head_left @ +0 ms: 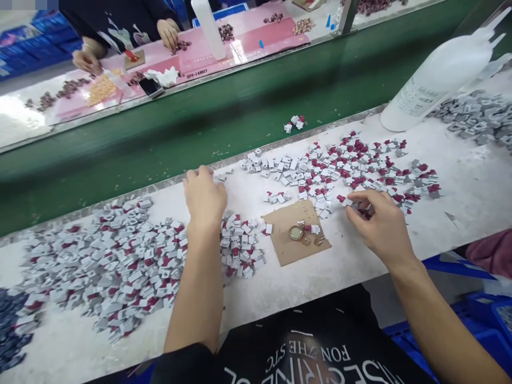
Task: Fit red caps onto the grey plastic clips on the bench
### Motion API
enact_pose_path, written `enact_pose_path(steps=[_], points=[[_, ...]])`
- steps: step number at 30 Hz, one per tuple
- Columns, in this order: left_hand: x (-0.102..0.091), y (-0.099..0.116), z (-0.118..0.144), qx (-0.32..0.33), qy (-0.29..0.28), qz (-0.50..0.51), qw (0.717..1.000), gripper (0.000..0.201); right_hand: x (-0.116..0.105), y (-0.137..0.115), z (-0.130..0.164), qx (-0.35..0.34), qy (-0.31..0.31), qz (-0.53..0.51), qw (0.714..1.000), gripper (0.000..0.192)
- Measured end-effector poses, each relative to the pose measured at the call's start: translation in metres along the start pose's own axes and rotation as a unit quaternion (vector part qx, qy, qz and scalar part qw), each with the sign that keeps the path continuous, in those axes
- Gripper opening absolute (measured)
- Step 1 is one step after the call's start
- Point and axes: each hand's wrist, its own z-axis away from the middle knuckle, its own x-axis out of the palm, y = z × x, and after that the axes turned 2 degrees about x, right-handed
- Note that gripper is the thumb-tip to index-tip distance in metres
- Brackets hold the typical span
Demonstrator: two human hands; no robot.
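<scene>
My left hand (205, 200) is at the bench's far edge, fingers curled downward with the tips hidden. Beside it lie a few small light grey plastic pieces (224, 175). Thumb and forefinger of my right hand (378, 221) close on a small grey-and-dark-red plastic piece (344, 200) at the front of a loose spread of similar pieces (320, 170). Between the hands lies a brown cardboard square (286, 253). On it sit a round gold-rimmed cap (296, 232), wet clear drops and one grey-and-red piece (314, 229).
A large heap of grey-and-red pieces (132, 261) covers the bench's left side. Dark blue parts (14, 325) lie beyond it. A white nozzle bottle (432, 85) stands at the far right near grey parts (480, 117). Across a green belt (160, 149), another person's hands (168, 34) handle small parts.
</scene>
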Motion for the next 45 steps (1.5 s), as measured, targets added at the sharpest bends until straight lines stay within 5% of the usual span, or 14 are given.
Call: enact_pose_path(steps=[5, 13, 19, 23, 26, 32, 39, 45], points=[[0.006, -0.021, -0.014, 0.002, -0.035, 0.01, 0.999, 0.005, -0.002, -0.029, 0.016, 0.031, -0.028, -0.111, 0.993, 0.01], [-0.001, -0.013, 0.001, 0.04, -0.082, 0.062, 0.994, 0.019, 0.01, -0.061, 0.032, 0.025, -0.136, -0.235, 0.962, 0.009], [-0.005, 0.011, 0.027, 0.07, -0.186, 0.101, 0.975, 0.022, 0.012, -0.061, 0.028, 0.033, -0.123, -0.226, 0.966, 0.01], [-0.002, 0.024, 0.034, 0.1, -0.211, 0.126, 0.964, 0.011, 0.011, -0.06, 0.024, 0.054, -0.112, -0.244, 0.962, 0.014], [0.004, 0.027, 0.032, 0.12, -0.197, 0.05, 0.972, 0.006, 0.013, -0.054, 0.015, 0.067, -0.079, -0.261, 0.96, 0.017], [0.016, 0.025, 0.029, 0.125, -0.171, -0.012, 0.977, 0.009, 0.041, -0.052, -0.07, 0.012, -0.015, -0.232, 0.972, 0.028], [0.013, 0.026, 0.04, 0.109, -0.17, -0.01, 0.979, 0.01, 0.134, -0.116, -0.23, -0.19, -0.155, -0.082, 0.966, 0.033], [0.01, 0.026, 0.053, 0.095, -0.178, 0.015, 0.979, 0.014, 0.202, -0.141, -0.274, -0.314, -0.235, 0.017, 0.92, 0.035]])
